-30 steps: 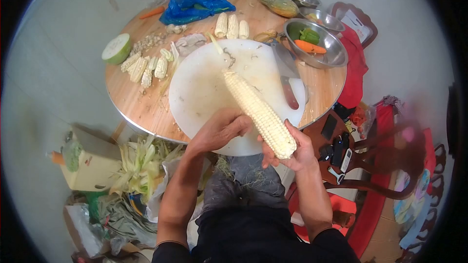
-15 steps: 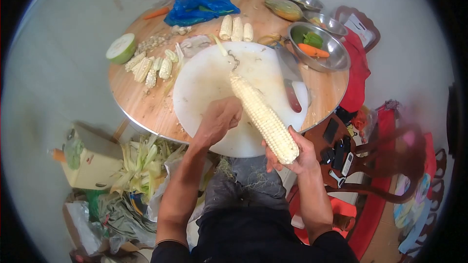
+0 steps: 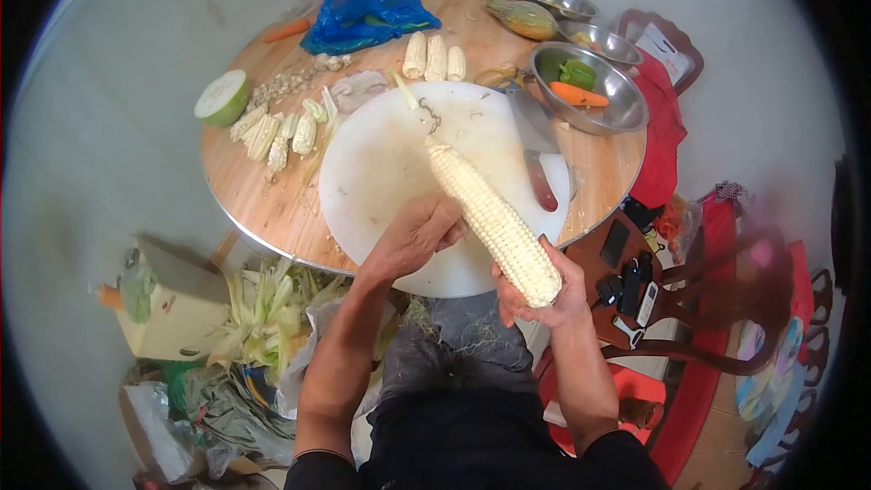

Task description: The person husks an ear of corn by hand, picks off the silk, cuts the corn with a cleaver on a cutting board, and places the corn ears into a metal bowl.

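Note:
A long, pale, husked corn cob [image 3: 494,222] slants over the round white cutting board [image 3: 363,172]. My right hand [image 3: 549,290] is wrapped round its thick lower end. Close to the left side of the cob is my left hand [image 3: 422,231], its fingers curled together in a pinch; whether a small thing is between them is hidden. A cleaver [image 3: 537,141] with a brown handle lies on the right part of the board. Beyond the board, several short cob pieces [image 3: 435,59] stand or lie on the wooden table [image 3: 263,191].
More cob pieces [image 3: 277,136] and a cut green gourd [image 3: 222,98] lie at the left. A blue bag [image 3: 363,18] is at the back. A steel bowl [image 3: 626,91] holds a carrot and green pepper. A wooden chair [image 3: 717,308] stands at the right; husks [image 3: 263,304] are below left.
My left hand moved away from the cob to the left, then came back beside it. My right hand still holds the cob, which has shifted slightly.

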Motion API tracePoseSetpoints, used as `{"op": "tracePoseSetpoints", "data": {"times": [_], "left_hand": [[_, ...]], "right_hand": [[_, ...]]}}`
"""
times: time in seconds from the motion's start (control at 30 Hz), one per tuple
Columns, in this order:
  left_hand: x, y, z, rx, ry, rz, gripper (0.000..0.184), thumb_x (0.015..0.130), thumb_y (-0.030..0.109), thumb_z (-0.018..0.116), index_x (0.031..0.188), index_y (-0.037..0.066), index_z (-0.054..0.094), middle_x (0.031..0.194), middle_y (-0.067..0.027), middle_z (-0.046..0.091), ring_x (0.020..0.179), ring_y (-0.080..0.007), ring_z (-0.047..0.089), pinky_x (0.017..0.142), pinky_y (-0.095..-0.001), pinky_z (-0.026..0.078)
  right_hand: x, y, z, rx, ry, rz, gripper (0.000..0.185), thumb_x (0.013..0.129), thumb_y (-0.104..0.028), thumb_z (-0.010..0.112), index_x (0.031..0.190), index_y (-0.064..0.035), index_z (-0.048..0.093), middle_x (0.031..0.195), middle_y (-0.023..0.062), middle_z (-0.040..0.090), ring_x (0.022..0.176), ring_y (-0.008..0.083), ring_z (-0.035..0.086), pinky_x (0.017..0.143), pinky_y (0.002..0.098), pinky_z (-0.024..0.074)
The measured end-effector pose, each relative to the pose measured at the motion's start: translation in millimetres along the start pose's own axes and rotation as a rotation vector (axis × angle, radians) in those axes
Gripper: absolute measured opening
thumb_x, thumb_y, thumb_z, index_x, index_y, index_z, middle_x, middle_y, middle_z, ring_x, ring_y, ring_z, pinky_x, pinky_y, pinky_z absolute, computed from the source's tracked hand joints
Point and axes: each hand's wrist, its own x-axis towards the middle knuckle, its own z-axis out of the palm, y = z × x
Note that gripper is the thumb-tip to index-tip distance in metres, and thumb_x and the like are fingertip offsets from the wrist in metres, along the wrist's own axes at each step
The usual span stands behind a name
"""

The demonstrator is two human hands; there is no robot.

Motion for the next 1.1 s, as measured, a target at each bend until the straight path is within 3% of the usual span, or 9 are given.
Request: {"op": "tracePoseSetpoints", "data": {"times": [0.17,0.27,0.4,0.53,0.83,0.9,0.93,1.03,1.1], "left_hand": [[-12.1,10.2,3.1,0.179,-0.398,0.250,0.036,0.105,0.025,0.050,0.076,0.004,0.053,0.068,0.0005,0.049,0.065,-0.0119,0.047,0.063,-0.0297,0.044],[-18.7,17.6,6.9,0.372,-0.569,0.137,0.036,0.106,0.026,0.051,0.079,0.003,0.055,0.070,-0.0015,0.052,0.069,-0.0126,0.049,0.065,-0.0309,0.045],[-5.8,1.1,4.2,0.066,-0.060,0.115,0.034,0.106,0.026,0.051,0.081,0.003,0.057,0.075,0.0003,0.055,0.071,-0.0115,0.050,0.066,-0.0286,0.045],[0.4,8.3,3.3,-0.227,-0.061,0.065,0.032,0.106,0.022,0.050,0.080,0.004,0.057,0.075,0.0016,0.056,0.071,-0.0104,0.051,0.065,-0.0270,0.045],[-13.2,8.4,-1.0,0.538,-0.371,0.186,0.013,0.098,0.016,0.066,0.096,0.003,0.067,0.082,-0.0004,0.064,0.081,-0.0139,0.061,0.071,-0.0321,0.052],[-13.1,4.4,1.8,0.352,0.084,0.137,0.025,0.095,0.015,0.069,0.116,0.002,0.065,0.104,-0.0062,0.068,0.094,-0.0168,0.064,0.085,-0.0343,0.054],[-11.8,3.1,3.6,0.352,0.078,0.134,0.025,0.095,0.015,0.069,0.116,0.002,0.065,0.104,-0.0062,0.068,0.094,-0.0168,0.064,0.085,-0.0343,0.054],[-2.7,1.2,12.5,-0.553,-0.069,0.032,0.055,0.100,0.026,0.064,0.142,-0.005,0.046,0.134,-0.0163,0.058,0.123,-0.0251,0.057,0.103,-0.0388,0.049],[6.3,-1.5,22.8,-0.586,-0.054,0.025,0.056,0.102,0.029,0.059,0.142,-0.007,0.044,0.137,-0.0173,0.057,0.127,-0.0293,0.055,0.107,-0.0423,0.046]], "right_hand": [[-0.3,0.1,-0.6,0.087,-0.005,-0.056,0.074,0.106,-0.053,0.026,0.124,0.0138,0.052,0.071,0.0149,0.057,0.046,0.0216,0.054,0.058,0.0451,0.0569],[-1.8,-1.8,-2.8,0.130,0.006,-0.070,0.074,0.106,-0.053,0.027,0.124,0.0141,0.051,0.070,0.0150,0.056,0.045,0.0209,0.053,0.053,0.0443,0.0561],[-2.2,2.1,-10.8,0.229,-0.050,-0.053,0.071,0.106,-0.052,0.029,0.129,0.0117,0.052,0.074,0.0185,0.057,0.047,0.0220,0.054,0.048,0.0452,0.0564],[-0.1,6.8,-3.3,0.194,-0.037,-0.024,0.068,0.106,-0.050,0.030,0.131,0.0091,0.051,0.074,0.0185,0.057,0.047,0.0218,0.054,0.049,0.0450,0.0577],[1.6,3.6,-4.3,0.169,0.088,-0.094,0.072,0.107,-0.051,0.026,0.121,0.0156,0.051,0.069,0.0125,0.054,0.043,0.0173,0.052,0.049,0.0416,0.0574],[2.0,-0.3,-11.8,0.053,0.059,-0.073,0.072,0.107,-0.051,0.026,0.120,0.0155,0.051,0.069,0.0125,0.054,0.041,0.0173,0.050,0.050,0.0412,0.0586],[3.8,-2.0,-10.0,0.056,0.064,-0.077,0.072,0.107,-0.051,0.026,0.120,0.0155,0.051,0.069,0.0125,0.054,0.041,0.0173,0.050,0.050,0.0412,0.0586],[14.4,-7.8,-1.3,0.173,0.041,-0.021,0.072,0.107,-0.050,0.026,0.123,0.0149,0.051,0.071,0.0126,0.054,0.046,0.0185,0.054,0.051,0.0416,0.0596],[16.8,-10.8,-3.2,0.172,0.163,0.088,0.075,0.105,-0.060,0.031,0.141,0.0030,0.049,0.106,0.0183,0.065,0.068,0.0247,0.068,0.059,0.0478,0.0622]]}}
